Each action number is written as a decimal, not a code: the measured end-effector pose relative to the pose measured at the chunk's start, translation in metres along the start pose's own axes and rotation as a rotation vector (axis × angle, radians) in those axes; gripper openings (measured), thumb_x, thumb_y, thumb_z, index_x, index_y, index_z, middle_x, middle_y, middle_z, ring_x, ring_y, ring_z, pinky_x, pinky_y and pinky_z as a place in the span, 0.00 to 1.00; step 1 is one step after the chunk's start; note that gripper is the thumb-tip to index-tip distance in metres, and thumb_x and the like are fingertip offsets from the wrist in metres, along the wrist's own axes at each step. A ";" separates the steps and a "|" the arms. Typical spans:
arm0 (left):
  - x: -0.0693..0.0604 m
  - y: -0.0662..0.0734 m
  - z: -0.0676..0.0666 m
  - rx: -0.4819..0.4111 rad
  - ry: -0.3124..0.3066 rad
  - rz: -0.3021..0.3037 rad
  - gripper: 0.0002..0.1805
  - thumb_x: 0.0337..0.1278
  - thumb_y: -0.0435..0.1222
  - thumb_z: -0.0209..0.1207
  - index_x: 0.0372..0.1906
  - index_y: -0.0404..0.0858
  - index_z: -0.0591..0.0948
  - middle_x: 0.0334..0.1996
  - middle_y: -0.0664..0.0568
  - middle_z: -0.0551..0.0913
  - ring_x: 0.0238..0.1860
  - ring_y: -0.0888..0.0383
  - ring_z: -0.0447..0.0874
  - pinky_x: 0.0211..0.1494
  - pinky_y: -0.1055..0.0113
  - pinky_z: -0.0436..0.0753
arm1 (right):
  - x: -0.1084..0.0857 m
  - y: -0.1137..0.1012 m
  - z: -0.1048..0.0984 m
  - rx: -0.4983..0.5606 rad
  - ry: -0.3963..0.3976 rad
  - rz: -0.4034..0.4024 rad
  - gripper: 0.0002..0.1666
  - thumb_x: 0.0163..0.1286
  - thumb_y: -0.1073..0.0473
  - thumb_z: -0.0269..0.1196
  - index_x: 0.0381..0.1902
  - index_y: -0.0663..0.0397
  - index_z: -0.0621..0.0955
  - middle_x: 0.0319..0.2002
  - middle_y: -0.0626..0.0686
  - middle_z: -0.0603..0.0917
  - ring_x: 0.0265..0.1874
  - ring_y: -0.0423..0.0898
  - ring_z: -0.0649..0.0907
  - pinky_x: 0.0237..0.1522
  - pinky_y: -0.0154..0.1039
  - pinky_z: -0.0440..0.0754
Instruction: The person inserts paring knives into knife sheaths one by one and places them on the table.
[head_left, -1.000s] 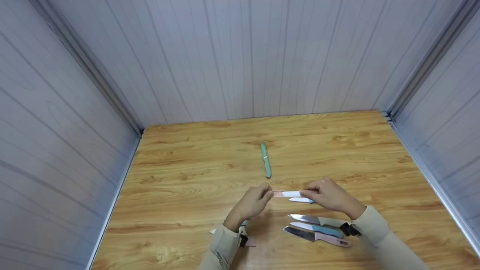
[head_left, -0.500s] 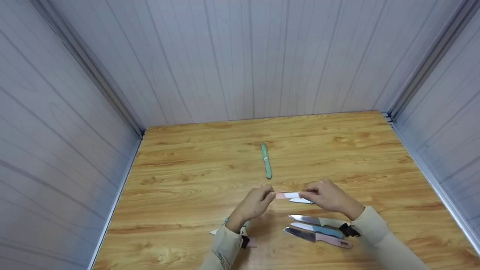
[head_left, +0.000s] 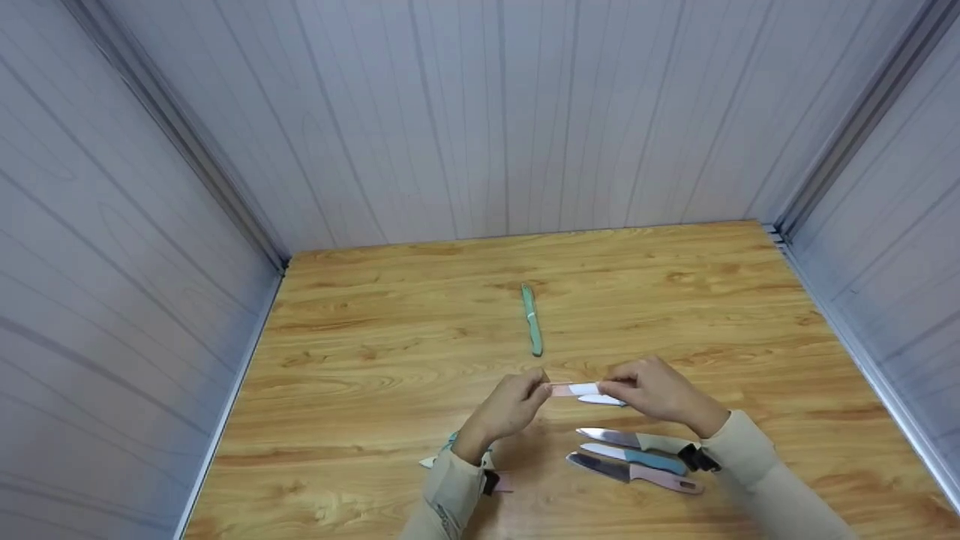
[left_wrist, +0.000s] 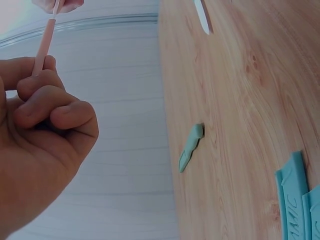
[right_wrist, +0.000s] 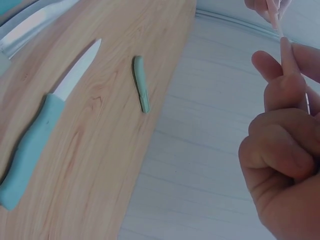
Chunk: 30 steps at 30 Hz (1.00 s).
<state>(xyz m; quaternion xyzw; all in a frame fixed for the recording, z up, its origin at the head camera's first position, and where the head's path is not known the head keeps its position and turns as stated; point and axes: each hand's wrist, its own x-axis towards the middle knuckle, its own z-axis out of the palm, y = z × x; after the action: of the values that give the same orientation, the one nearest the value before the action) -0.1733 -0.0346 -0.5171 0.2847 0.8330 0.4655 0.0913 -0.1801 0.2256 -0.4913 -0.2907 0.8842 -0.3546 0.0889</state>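
Note:
A small knife with a white blade (head_left: 585, 389) is held level between the two hands above the table. My left hand (head_left: 504, 409) pinches a flat pink piece (head_left: 560, 391) at the blade's left end; in the left wrist view the pink piece (left_wrist: 44, 45) stands up from curled fingers. The right hand (head_left: 660, 394) pinches the other end, where the right wrist view shows a pink handle (right_wrist: 287, 57). Part of the blade shows between the pink parts; its tip is hidden. Just below lies another white-bladed knife (head_left: 600, 400), its light blue handle (right_wrist: 31, 150) clear in the right wrist view.
A green knife (head_left: 532, 322) lies mid-table. Near the right forearm lie knives with cream (head_left: 660, 444), blue (head_left: 655, 461) and pink (head_left: 664, 479) handles. Teal pieces (left_wrist: 294, 200), a white tip (head_left: 427, 463) and a pink piece (head_left: 505, 482) lie around the left wrist. Panel walls (head_left: 480, 120) enclose the table.
The left hand has shifted slightly right with the pink piece, and a little less white blade shows between the hands. The right hand is nearly still, and the knives on the table have not moved.

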 end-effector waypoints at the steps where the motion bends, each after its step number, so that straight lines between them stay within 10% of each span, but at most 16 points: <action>1: 0.000 0.000 0.000 0.002 -0.001 0.000 0.12 0.72 0.38 0.45 0.32 0.39 0.74 0.18 0.61 0.64 0.19 0.66 0.60 0.26 0.74 0.64 | 0.000 0.000 0.000 0.001 0.001 -0.008 0.15 0.70 0.44 0.56 0.29 0.40 0.84 0.16 0.38 0.75 0.11 0.33 0.67 0.16 0.33 0.70; 30: 0.002 0.006 0.007 0.010 -0.068 0.011 0.12 0.73 0.40 0.45 0.35 0.39 0.75 0.24 0.59 0.68 0.24 0.66 0.64 0.30 0.73 0.68 | -0.001 -0.002 0.008 -0.014 0.042 -0.113 0.13 0.70 0.48 0.58 0.31 0.44 0.86 0.18 0.37 0.76 0.12 0.31 0.64 0.16 0.30 0.66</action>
<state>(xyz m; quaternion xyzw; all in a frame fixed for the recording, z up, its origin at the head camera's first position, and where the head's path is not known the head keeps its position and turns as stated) -0.1700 -0.0256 -0.5160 0.3053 0.8303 0.4517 0.1157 -0.1753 0.2209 -0.4954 -0.3332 0.8706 -0.3589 0.0484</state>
